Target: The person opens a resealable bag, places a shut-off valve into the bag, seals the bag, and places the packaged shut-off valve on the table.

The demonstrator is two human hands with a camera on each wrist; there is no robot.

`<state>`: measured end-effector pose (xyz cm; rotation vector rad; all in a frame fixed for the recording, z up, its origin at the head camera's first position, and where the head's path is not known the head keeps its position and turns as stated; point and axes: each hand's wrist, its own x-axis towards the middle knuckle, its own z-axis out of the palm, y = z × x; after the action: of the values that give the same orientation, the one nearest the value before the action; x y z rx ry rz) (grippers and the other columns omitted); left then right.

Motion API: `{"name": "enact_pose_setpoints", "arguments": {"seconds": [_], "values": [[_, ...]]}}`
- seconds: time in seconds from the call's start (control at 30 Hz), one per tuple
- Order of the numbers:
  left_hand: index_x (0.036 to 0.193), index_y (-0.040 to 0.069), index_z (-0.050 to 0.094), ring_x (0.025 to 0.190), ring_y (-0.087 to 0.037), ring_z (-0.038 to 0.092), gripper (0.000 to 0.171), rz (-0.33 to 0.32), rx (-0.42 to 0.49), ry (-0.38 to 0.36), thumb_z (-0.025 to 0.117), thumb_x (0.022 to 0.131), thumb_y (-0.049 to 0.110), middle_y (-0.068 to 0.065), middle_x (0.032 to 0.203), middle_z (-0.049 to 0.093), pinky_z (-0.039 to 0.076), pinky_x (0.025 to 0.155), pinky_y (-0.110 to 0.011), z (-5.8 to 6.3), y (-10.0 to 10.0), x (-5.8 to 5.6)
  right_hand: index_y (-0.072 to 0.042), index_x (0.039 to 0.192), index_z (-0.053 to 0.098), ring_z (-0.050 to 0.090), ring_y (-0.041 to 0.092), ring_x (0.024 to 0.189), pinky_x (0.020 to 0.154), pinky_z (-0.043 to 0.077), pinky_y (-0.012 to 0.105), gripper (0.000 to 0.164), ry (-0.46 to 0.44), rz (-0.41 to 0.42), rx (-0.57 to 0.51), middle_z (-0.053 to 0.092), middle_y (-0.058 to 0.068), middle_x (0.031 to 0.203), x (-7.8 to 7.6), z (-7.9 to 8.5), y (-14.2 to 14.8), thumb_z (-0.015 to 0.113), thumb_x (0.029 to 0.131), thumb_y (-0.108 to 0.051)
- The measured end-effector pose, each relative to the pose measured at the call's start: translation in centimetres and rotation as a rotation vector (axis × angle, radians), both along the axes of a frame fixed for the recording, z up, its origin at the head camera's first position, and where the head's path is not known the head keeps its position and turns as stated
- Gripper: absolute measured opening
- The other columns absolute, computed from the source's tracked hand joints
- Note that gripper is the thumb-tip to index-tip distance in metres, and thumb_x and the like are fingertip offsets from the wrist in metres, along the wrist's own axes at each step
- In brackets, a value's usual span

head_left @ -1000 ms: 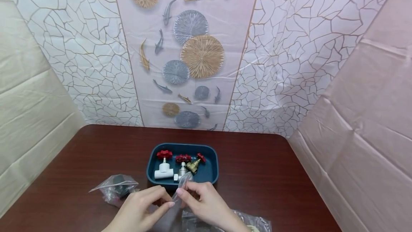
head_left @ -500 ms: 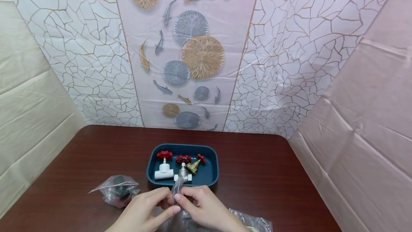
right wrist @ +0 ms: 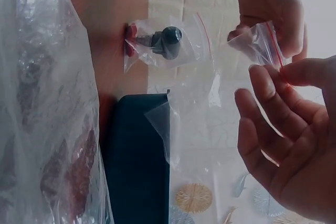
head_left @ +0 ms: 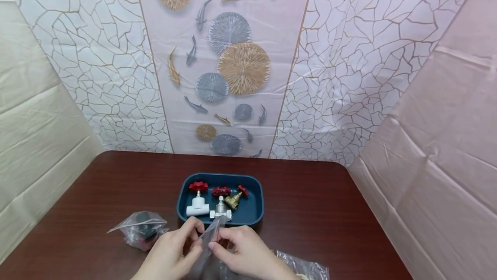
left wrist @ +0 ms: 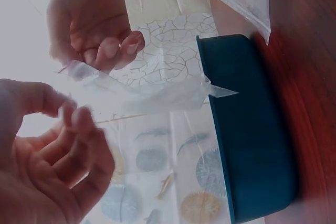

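A thin clear zip bag is stretched between both hands, just in front of the blue tray. The right hand pinches its mouth between thumb and finger, at the red zip strip in the right wrist view. On the opposite side the left hand pinches the film, index finger bent and thumb close below. The bag looks flat, and its far corner overlaps the tray's near rim. Inside the tray lie a white plastic valve, a silver valve and a brass valve, all with red handwheels.
Left of the tray, another zip bag holds a dark part with a red piece. Clear plastic packaging lies at the front right, partly behind the right forearm. The dark red wooden table ends at a patterned curtain.
The bag has gone from a narrow upright strip to a slanting, more spread sheet. The left hand's index finger has risen slightly; the right hand has barely moved. The valves lie as before.
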<state>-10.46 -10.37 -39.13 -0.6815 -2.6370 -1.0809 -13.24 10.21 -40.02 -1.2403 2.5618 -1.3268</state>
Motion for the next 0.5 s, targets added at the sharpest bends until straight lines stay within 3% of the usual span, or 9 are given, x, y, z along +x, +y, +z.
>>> {"name": "enact_pose_setpoints", "arguments": {"seconds": [0.13,0.27,0.4,0.5], "values": [[0.088,0.025,0.050,0.046,0.004,0.034,0.033,0.094,0.038,0.094,0.065,0.073,0.000,0.021,0.060,0.038,0.033,0.044,-0.018,0.2,-0.1,0.3,-0.026,0.066,0.052,0.037,-0.009,0.051,0.046,0.032,0.011,0.023,0.079,-0.096,0.059,0.043,-0.021,0.057,0.1,0.1,0.1,0.059,0.088,-0.022],[0.082,0.028,0.050,0.046,0.005,0.032,0.036,0.186,0.050,0.185,0.066,0.068,-0.002,0.023,0.058,0.035,0.031,0.044,-0.017,0.4,-0.3,0.8,-0.023,0.056,0.041,0.027,-0.008,0.047,0.043,0.023,0.012,0.031,0.123,-0.162,0.038,0.031,-0.019,0.050,0.3,0.3,0.2,0.061,0.076,-0.011],[0.080,0.027,0.052,0.046,0.006,0.032,0.035,0.245,0.050,0.276,0.066,0.066,-0.002,0.023,0.058,0.034,0.030,0.044,-0.013,0.6,-0.3,1.2,-0.022,0.055,0.039,0.027,-0.007,0.046,0.042,0.021,0.014,0.031,0.092,-0.220,-0.014,0.029,-0.018,0.048,0.3,0.6,0.2,0.061,0.073,-0.009],[0.076,0.027,0.051,0.046,0.007,0.032,0.034,0.280,0.065,0.343,0.066,0.066,-0.001,0.023,0.057,0.032,0.029,0.044,-0.011,0.8,-0.2,1.4,-0.022,0.062,0.040,0.029,-0.004,0.045,0.043,0.023,0.016,0.027,0.056,-0.272,-0.014,0.029,-0.017,0.048,0.2,0.6,-0.1,0.060,0.074,-0.009]]}}
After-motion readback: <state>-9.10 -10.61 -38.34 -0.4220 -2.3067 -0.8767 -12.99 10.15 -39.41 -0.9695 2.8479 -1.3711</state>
